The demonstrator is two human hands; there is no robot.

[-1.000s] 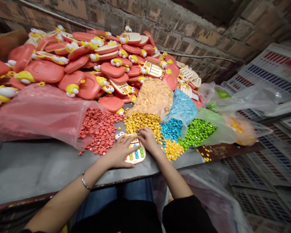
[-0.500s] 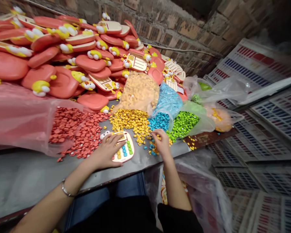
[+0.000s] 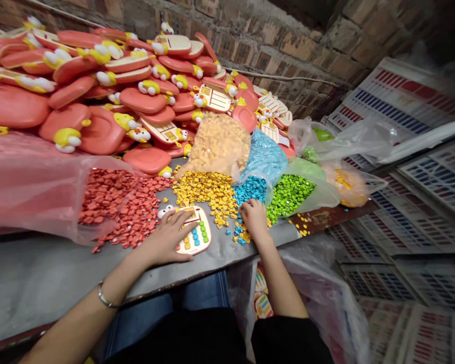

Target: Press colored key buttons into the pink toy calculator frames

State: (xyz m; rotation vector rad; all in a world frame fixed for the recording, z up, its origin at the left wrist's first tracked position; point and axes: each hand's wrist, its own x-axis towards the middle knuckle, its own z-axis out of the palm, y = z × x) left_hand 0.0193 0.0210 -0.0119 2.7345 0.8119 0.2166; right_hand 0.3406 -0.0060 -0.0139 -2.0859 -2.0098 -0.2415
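Note:
A cream toy panel point(image 3: 201, 241) with rows of green, blue and yellow buttons and bulging white eyes lies on the grey table. My left hand point(image 3: 169, 237) holds it down at its left side, fingers spread over the face and thumb along the near edge. My right hand point(image 3: 255, 218) reaches into loose small pieces right of the panel, its fingers curled down; what they pinch is hidden. Blue button pieces point(image 3: 250, 189) lie just beyond it. Yellow button pieces point(image 3: 205, 188) spread to its left, and green button pieces point(image 3: 291, 194) to its right.
Red button pieces point(image 3: 136, 215) spill from a clear bag point(image 3: 34, 187) at left. Red-backed toy shells point(image 3: 144, 100) are heaped behind, against a brick wall point(image 3: 265, 40). Printed crates point(image 3: 398, 96) stand at right. A plastic bag point(image 3: 311, 293) with finished-looking panels hangs below the table edge.
My right hand has moved slightly forward, toward the blue pieces, and its fingers now point down into them. My left hand stays on the toy panel.

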